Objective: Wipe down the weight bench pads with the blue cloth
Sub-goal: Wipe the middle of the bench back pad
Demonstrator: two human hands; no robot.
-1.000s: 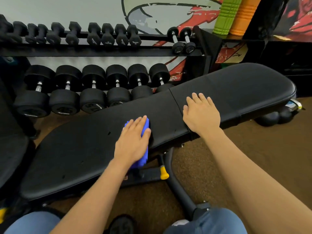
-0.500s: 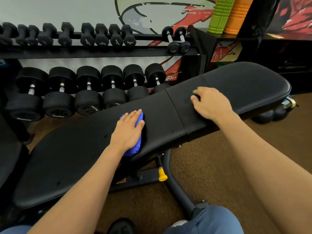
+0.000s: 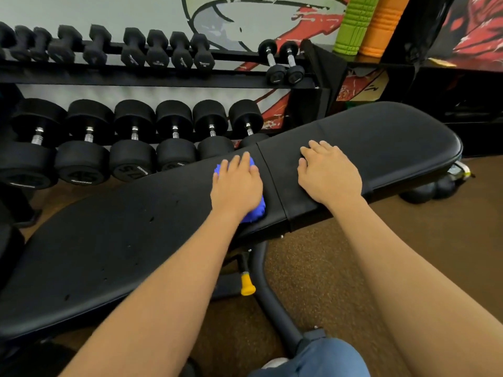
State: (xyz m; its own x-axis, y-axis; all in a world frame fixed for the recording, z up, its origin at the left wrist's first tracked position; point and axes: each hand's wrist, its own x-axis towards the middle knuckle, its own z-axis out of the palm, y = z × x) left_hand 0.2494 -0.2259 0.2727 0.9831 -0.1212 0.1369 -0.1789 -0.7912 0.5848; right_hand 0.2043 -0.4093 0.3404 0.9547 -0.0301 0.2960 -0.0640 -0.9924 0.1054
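The blue cloth (image 3: 256, 212) lies bunched on the long pad (image 3: 122, 240) of the weight bench, close to the seam (image 3: 272, 183) where it meets the short pad (image 3: 386, 137). Only its edges show: a blue fringe past the fingertips and a wad by the heel of the palm. The left hand (image 3: 236, 186) covers the rest, palm down, fingers straight and close together, pressing the cloth flat onto the pad rather than curling round it.

Just across the seam the right hand (image 3: 329, 176) rests palm down on the short pad, fingers stretched out and slightly spread, holding nothing. The two hands are near each other but apart, with the seam between them. Both forearms are bare.

The long pad has a few small nicks in its black cover. Under the bench a curved black frame tube (image 3: 275, 303) runs towards the viewer, with a yellow knob (image 3: 247, 285) beside it, over brown carpet (image 3: 340, 262). A knee in blue jeans (image 3: 321, 357) shows at the bottom edge.

Behind the bench stands a black rack: large round dumbbells (image 3: 133, 140) on the lower tier, small hex dumbbells (image 3: 158, 50) on the upper. To the right, a green foam roller (image 3: 353, 23) and an orange foam roller (image 3: 383, 23) stand upright against a painted wall.
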